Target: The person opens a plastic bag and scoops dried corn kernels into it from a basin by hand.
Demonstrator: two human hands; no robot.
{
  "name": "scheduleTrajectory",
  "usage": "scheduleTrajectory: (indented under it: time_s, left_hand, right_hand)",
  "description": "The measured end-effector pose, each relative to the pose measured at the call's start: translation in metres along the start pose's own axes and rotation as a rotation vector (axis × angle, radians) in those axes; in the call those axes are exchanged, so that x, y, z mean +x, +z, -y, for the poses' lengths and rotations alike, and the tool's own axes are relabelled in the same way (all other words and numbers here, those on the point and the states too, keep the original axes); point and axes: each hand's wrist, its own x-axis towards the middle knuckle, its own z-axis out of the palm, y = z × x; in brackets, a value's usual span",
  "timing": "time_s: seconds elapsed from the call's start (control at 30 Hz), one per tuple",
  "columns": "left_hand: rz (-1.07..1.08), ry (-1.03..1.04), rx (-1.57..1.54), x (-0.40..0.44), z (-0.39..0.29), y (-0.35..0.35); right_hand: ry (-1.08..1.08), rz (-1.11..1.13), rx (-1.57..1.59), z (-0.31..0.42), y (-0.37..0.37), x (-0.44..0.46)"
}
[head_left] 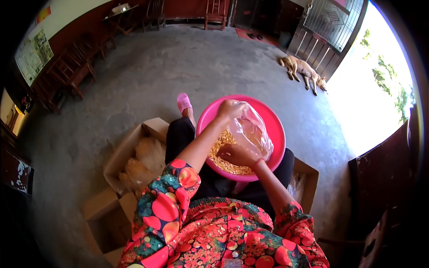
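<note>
A pink plastic basin point(278, 129) rests on my lap, with yellow dried corn kernels point(237, 169) in its lower left part. My left hand point(231, 110) is closed on the edge of a clear plastic bag point(252, 131) at the far side of the basin. The bag hangs down inside the basin toward my right wrist. Low over the kernels is my right hand point(236, 154), its fingers curled together and pointing left. Whatever those fingers hold is too small to make out.
Left of my legs stands a cardboard box point(119, 154) with filled plastic bags point(145, 158); another open box point(100, 214) sits nearer. A third box point(309, 181) is at my right. A dog point(304, 71) lies by the open door point(328, 31). Wooden chairs point(71, 71) line the left wall.
</note>
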Motion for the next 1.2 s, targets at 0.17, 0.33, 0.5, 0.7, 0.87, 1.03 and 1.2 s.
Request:
scheduleTrajectory:
  time_s: [0.17, 0.33, 0.5, 0.7, 0.87, 1.03, 1.2]
  left_hand:
    - [-0.070, 0.077, -0.145, 0.012, -0.011, 0.033]
    - [-0.133, 0.204, -0.036, -0.007, -0.012, 0.037]
    - [-0.116, 0.275, 0.359, -0.044, 0.055, 0.017]
    - [-0.133, 0.253, 0.428, -0.093, 0.105, -0.004]
    - [-0.100, 0.199, -0.022, -0.095, 0.116, -0.002]
    - [-0.172, -0.036, -0.162, -0.097, 0.117, -0.003]
    - [-0.193, 0.024, -0.053, -0.097, 0.129, 0.004]
  right_hand:
    - [0.254, -0.515, 0.291, -0.042, 0.017, 0.059]
    - [0.166, -0.534, -0.184, -0.158, 0.104, 0.079]
    - [0.173, -0.234, -0.489, -0.073, 0.060, 0.011]
    - [0.103, -0.309, -0.786, -0.108, 0.072, -0.030]
    - [0.201, 0.038, -0.825, -0.085, 0.048, -0.046]
    - [0.544, -0.128, 0.609, -0.037, 0.006, -0.070]
    - [0.578, -0.063, 1.251, -0.023, -0.010, -0.086]
